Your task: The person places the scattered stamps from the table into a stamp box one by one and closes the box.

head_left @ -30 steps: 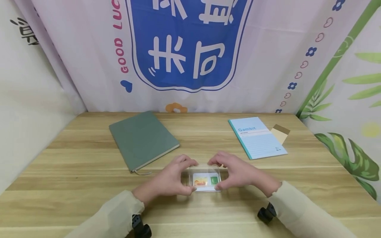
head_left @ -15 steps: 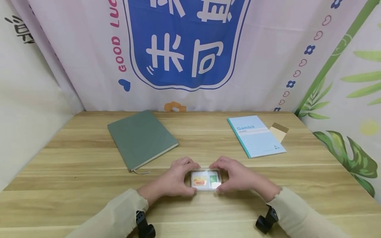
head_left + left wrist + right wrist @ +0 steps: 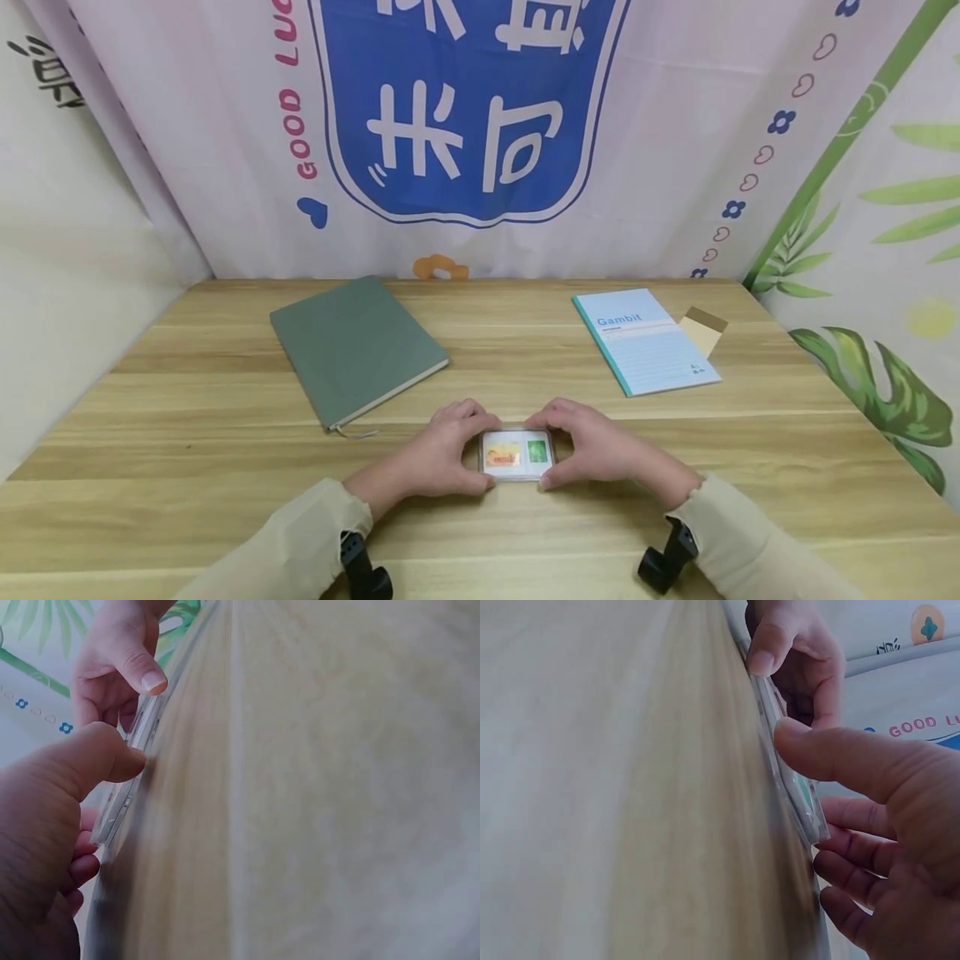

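A small clear plastic case [image 3: 517,472] lies flat on the wooden table, its transparent lid down. Through the lid show a white card, an orange-yellow picture [image 3: 502,454] on the left and a smaller green one [image 3: 537,451] on the right. My left hand [image 3: 448,450] holds the case's left end, thumb at the near edge and fingers at the far edge. At the right end my right hand [image 3: 598,443] grips it the same way. Both wrist views show the thin case edge-on [image 3: 118,806], thumbs over its near side and fingers partly hidden behind it.
A dark green hardcover notebook [image 3: 360,350] lies at the back left, its ribbon trailing toward me. Back right is a light blue notebook [image 3: 645,342] overlapping a small tan pad [image 3: 703,332]. A printed curtain [image 3: 660,167] hangs behind the table.
The clear lid, raised at the far side a second ago, has come down onto the case. Both hands have lowered slightly with it and now frame the flat case.
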`<action>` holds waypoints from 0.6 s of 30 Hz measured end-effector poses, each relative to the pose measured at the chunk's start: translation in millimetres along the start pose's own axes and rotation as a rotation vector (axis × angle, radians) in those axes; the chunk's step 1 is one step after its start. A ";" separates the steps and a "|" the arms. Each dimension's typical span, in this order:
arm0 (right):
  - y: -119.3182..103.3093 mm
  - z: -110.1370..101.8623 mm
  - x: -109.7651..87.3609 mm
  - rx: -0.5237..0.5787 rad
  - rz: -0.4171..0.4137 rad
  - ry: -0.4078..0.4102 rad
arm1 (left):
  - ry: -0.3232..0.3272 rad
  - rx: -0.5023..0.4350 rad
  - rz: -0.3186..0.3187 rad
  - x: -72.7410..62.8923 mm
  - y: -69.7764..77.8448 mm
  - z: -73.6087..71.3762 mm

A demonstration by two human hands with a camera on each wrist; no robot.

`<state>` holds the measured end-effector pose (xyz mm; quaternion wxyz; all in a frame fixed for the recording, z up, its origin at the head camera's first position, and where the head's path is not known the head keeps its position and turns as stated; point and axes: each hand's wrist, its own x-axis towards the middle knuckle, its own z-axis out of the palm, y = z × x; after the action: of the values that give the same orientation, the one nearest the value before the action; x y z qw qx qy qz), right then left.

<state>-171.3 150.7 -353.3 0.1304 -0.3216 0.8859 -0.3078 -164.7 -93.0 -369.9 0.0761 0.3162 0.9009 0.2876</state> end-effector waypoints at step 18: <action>-19.4 8.0 -2.7 -0.063 0.081 0.003 | -0.036 -0.080 -0.077 -7.5 5.7 -1.4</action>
<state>-156.4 137.0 -347.2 0.1313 -0.2888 0.9076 -0.2749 -156.2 -94.7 -365.9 0.1160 0.2831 0.8985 0.3147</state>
